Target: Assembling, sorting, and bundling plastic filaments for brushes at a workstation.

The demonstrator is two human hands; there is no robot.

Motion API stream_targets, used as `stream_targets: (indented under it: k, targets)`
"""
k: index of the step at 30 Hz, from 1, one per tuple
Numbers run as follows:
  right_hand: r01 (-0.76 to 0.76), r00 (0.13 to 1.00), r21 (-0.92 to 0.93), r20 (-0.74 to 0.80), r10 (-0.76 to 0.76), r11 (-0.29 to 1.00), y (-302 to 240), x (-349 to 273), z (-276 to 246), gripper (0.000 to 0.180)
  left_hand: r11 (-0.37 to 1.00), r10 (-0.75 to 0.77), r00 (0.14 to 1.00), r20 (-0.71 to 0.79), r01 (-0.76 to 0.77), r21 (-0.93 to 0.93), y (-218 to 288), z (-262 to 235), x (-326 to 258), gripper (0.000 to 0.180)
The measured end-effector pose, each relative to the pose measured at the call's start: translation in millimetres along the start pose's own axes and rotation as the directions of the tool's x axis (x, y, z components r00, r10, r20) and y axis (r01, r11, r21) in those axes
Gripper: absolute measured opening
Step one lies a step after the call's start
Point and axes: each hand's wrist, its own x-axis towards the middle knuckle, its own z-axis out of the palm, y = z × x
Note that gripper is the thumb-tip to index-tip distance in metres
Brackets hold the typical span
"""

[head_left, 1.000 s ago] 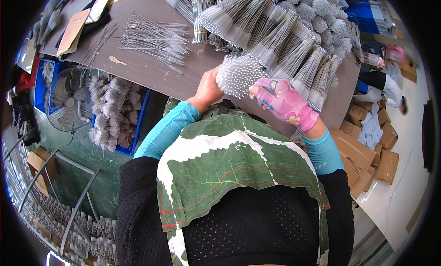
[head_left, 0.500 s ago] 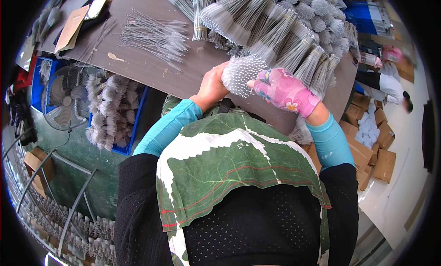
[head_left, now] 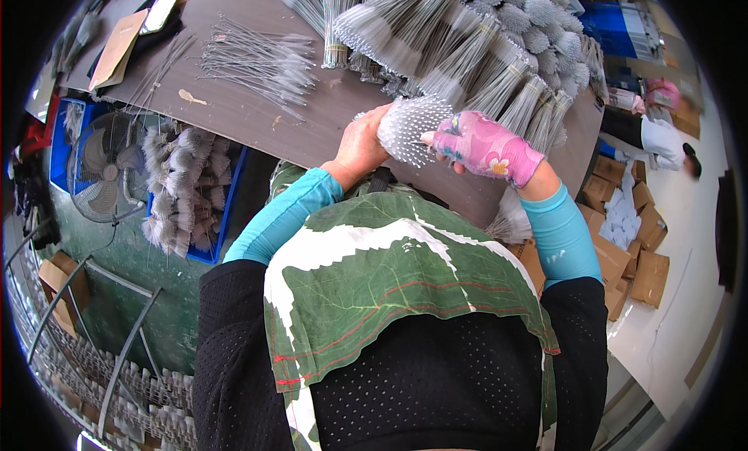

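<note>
My bare left hand [head_left: 362, 146] is wrapped round a bundle of thin wire brushes [head_left: 409, 128], whose round face of pale tips points towards me. My right hand [head_left: 492, 151], in a pink flowered fingerless glove, is at the right side of this bundle. Its fingers are curled and a fingertip touches the tips; whether a single brush is pinched there is hidden. Just beyond my hands lies a large pile of tied brush bundles [head_left: 460, 69]. Loose wire brushes [head_left: 253, 65] are spread on the brown table [head_left: 234, 128] to the left.
A blue crate [head_left: 226, 209] with more brushes stands below the table's left edge, beside a fan [head_left: 105, 170]. Metal railing [head_left: 128, 357] is at the lower left. Cardboard boxes [head_left: 648, 280] are on the floor at right, and another person [head_left: 662, 143] is at the far right.
My right hand has shifted very slightly at the bundle, and its lower fingers show more. The left hand keeps its hold. The view has moved a little.
</note>
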Motion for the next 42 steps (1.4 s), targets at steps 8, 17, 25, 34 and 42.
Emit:
stream_targets:
  k: [8, 17, 25, 34, 42]
  targets:
    - [0.1, 0.975, -0.501, -0.124, -0.186, 0.86, -11, -14, 15, 0.048, 0.999, -0.001, 0.999, 0.038, 0.0, 0.035, 1, 0, -1, 0.049]
    - [0.208, 0.925, -0.359, -0.232, -0.303, 0.91, 45, -2, 20, 0.03, 0.999, 0.025, 0.999, 0.047, -0.026, 0.032, 6, -2, 1, 0.048]
    - [0.251, 0.921, -0.403, -0.18, -0.346, 0.88, 13, -11, 11, 0.038, 0.999, 0.025, 0.999, 0.027, -0.026, 0.025, 4, 0, 1, 0.051]
    - [0.153, 0.961, -0.556, -0.107, -0.253, 0.817, -3, -6, 3, 0.044, 0.997, 0.05, 0.998, 0.026, -0.051, 0.061, 4, 1, 2, 0.052]
    - [0.204, 0.971, -0.302, -0.061, -0.232, 0.931, 12, -5, -3, 0.044, 0.998, 0.034, 0.999, 0.041, -0.036, 0.06, 3, 2, 3, 0.053]
